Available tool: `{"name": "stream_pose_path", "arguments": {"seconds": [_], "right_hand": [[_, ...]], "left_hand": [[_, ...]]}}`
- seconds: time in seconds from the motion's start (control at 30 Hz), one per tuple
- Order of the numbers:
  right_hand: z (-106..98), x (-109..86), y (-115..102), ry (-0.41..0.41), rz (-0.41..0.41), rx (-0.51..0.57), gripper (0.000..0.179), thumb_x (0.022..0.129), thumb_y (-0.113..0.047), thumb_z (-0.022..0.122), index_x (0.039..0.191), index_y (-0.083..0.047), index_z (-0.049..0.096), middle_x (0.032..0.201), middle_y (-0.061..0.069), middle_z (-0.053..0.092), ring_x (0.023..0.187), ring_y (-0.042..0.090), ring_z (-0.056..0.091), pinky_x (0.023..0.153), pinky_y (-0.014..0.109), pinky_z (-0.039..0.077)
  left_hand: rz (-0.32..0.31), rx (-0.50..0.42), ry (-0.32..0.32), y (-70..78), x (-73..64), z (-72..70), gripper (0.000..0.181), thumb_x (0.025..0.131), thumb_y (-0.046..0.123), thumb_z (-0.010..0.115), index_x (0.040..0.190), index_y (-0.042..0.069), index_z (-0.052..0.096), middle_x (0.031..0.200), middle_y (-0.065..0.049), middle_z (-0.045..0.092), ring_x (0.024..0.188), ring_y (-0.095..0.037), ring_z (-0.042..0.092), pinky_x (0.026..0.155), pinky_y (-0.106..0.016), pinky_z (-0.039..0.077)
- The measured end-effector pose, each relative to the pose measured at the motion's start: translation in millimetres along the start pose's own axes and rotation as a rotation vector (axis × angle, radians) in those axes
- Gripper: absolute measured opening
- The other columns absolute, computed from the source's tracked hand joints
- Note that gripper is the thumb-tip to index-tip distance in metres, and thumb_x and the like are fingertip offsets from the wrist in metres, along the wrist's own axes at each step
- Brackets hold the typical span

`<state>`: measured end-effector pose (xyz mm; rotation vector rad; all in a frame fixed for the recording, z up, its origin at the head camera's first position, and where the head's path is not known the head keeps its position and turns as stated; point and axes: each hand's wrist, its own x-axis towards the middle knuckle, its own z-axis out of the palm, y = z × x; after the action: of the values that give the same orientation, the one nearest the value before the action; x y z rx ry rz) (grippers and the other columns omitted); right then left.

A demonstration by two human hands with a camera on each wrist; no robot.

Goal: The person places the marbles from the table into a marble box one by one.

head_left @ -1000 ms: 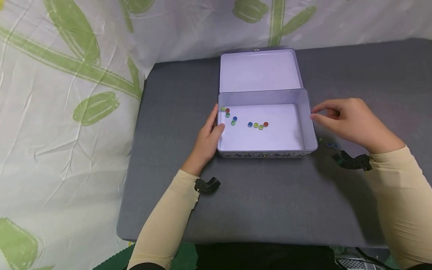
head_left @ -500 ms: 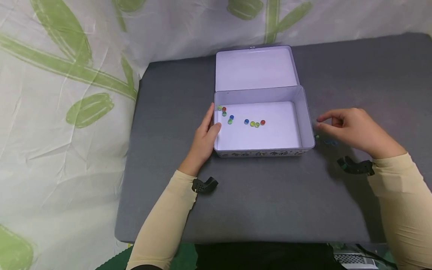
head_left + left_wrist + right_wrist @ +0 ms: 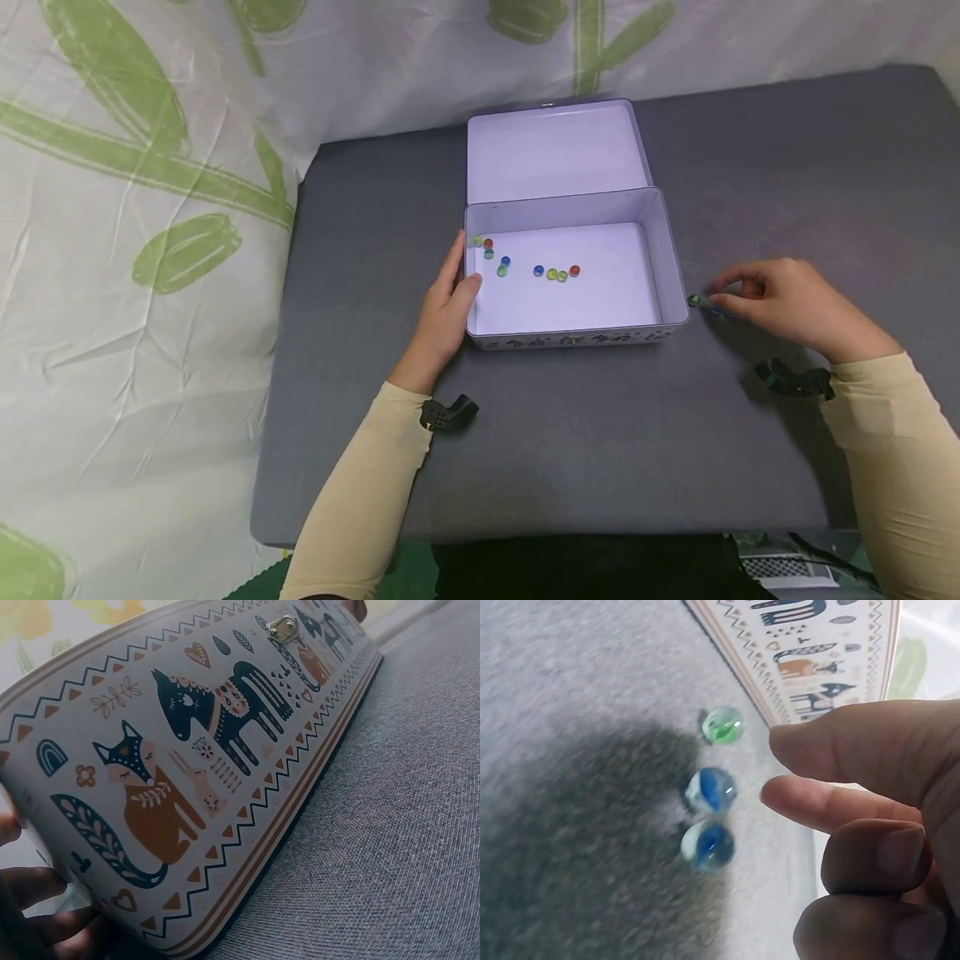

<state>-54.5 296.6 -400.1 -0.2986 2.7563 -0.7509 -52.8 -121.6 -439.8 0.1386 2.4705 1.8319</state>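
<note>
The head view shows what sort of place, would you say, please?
Probably an improvised recording setup: a gray fabric-covered table, a leaf-patterned sheet behind it, and a black wrist camera.

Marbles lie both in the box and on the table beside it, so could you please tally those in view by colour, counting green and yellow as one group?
Blue marbles: 4 (2 in the box, 2 on the table)
Red marbles: 2 (both in the box)
Green or yellow marbles: 6 (5 in the box, 1 on the table)
Total: 12
</note>
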Motion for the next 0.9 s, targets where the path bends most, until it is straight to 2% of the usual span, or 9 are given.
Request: {"name": "stream_pose_path", "arguments": {"seconds": [0.23, 0.43, 0.5, 0.9], "right_hand": [[4.7, -1.4, 7.7, -0.030, -0.005, -0.010, 0.030, 0.085, -0.029, 0.077, 0.106, -0.007, 0.073, 0.059, 0.000, 0.046, 0.048, 0.008, 0.034, 0.046, 0.028, 0.030], [5.5, -0.5, 7.7, -0.064, 0.000, -0.017, 0.031, 0.084, -0.025, 0.078, 0.107, -0.005, 0.071, 0.059, 0.000, 0.046, 0.048, 0.009, 0.034, 0.047, 0.028, 0.031], [5.3, -0.3, 7.5, -0.070, 0.005, -0.013, 0.030, 0.085, -0.025, 0.077, 0.106, -0.005, 0.071, 0.059, 0.000, 0.046, 0.048, 0.009, 0.034, 0.047, 0.028, 0.031], [4.1, 1.3, 6.7, -0.049, -0.005, -0.023, 0.025, 0.084, -0.025, 0.077, 0.100, -0.007, 0.072, 0.057, -0.001, 0.044, 0.048, 0.007, 0.033, 0.049, 0.028, 0.030]], "left_hand": [[-0.021, 0.008, -0.014, 2.5, 0.2, -1.5, 0.060, 0.102, 0.026, 0.044, 0.157, 0.031, 0.019, 0.161, 0.011, 0.020, 0.144, 0.000, 0.018, 0.117, -0.028, 0.018], [-0.044, 0.015, -0.033, 29.3, -6.7, -3.2, 0.061, 0.102, 0.018, 0.043, 0.158, 0.016, 0.018, 0.162, 0.001, 0.019, 0.146, -0.006, 0.017, 0.118, -0.030, 0.018], [-0.048, 0.019, -0.036, 37.1, -9.5, -3.3, 0.061, 0.102, 0.018, 0.042, 0.158, 0.015, 0.018, 0.163, 0.000, 0.019, 0.146, -0.006, 0.017, 0.118, -0.030, 0.018], [-0.055, 0.024, -0.039, 40.1, -11.4, -4.2, 0.061, 0.102, 0.018, 0.042, 0.158, 0.014, 0.017, 0.163, -0.001, 0.017, 0.147, -0.008, 0.016, 0.118, -0.031, 0.017]]}}
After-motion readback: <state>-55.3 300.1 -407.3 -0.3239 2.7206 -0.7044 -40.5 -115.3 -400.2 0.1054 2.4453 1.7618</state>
